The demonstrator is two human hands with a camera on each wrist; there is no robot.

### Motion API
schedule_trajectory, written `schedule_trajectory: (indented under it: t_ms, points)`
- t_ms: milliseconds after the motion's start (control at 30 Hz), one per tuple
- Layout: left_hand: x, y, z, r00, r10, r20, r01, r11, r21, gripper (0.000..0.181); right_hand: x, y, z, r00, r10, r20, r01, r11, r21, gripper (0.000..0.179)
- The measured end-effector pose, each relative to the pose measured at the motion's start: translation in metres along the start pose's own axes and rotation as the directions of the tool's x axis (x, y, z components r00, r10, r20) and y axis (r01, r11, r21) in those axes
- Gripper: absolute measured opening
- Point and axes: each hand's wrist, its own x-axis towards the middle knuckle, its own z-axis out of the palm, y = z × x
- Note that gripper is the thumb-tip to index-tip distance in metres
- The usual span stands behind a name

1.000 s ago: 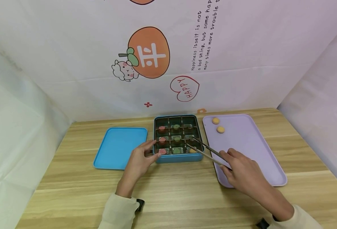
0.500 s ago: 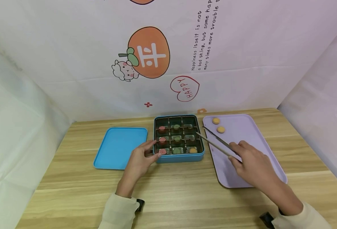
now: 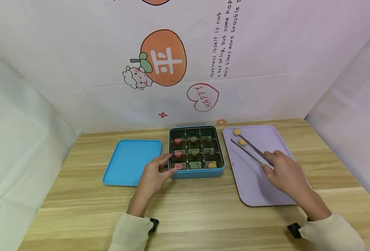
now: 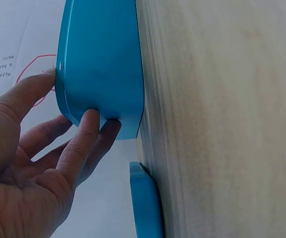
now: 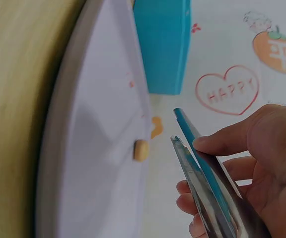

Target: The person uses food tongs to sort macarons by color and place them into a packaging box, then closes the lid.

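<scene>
My left hand (image 3: 152, 177) rests at the front left corner of a blue tin (image 3: 198, 174), thumb on its rim and fingertips against its side. The tin's divided insert holds pink macarons (image 3: 178, 153) at left, green ones (image 3: 194, 152) in the middle and a yellow one (image 3: 211, 165) at front right. In my right hand (image 3: 285, 174) I grip metal tongs (image 3: 256, 150). In the head view their spread tips lie on either side of the nearer yellow macaron (image 3: 242, 142) over the lilac tray (image 3: 263, 188). Another yellow macaron (image 3: 236, 132) sits just behind it.
A flat blue lid (image 3: 133, 162) lies on the wooden table (image 3: 197, 212), left of the tin. Behind the table hangs a white printed cloth (image 3: 103, 69), with more white cloth on both sides.
The right hand has carried the tongs from over the tin's right side to the tray, rightward and away, up to the nearer yellow macaron. The left hand has stayed at the tin's corner.
</scene>
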Motion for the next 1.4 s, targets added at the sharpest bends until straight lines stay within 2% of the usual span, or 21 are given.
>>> schedule_trajectory:
  t_ms: [267, 467, 667, 1100, 1400]
  points:
    - [0.000, -0.001, 0.000, 1.000, -0.005, 0.009, 0.005, 1.000, -0.009, 0.058, 0.010, 0.014, 0.009, 0.998, 0.047, 0.048, -0.047, 0.999, -0.008, 0.041]
    - [0.000, -0.001, -0.001, 1.000, 0.014, 0.006, -0.014, 1.000, 0.008, 0.058, 0.015, 0.021, 0.013, 0.991, 0.092, 0.097, -0.091, 0.996, -0.016, 0.040]
    - [0.000, 0.000, 0.000, 1.000, 0.004, 0.006, -0.004, 1.000, 0.001, 0.058, 0.019, 0.027, 0.016, 0.987, 0.101, 0.128, -0.098, 0.995, -0.032, 0.039]
    - [0.000, 0.001, 0.000, 1.000, -0.015, 0.005, 0.015, 0.999, -0.030, 0.059, 0.023, 0.027, 0.020, 0.984, 0.108, 0.140, -0.103, 0.994, -0.044, 0.038]
    - [0.000, 0.002, 0.000, 1.000, -0.019, 0.004, 0.019, 1.000, -0.015, 0.059, 0.023, 0.026, 0.019, 0.985, 0.104, 0.136, -0.099, 0.994, -0.038, 0.020]
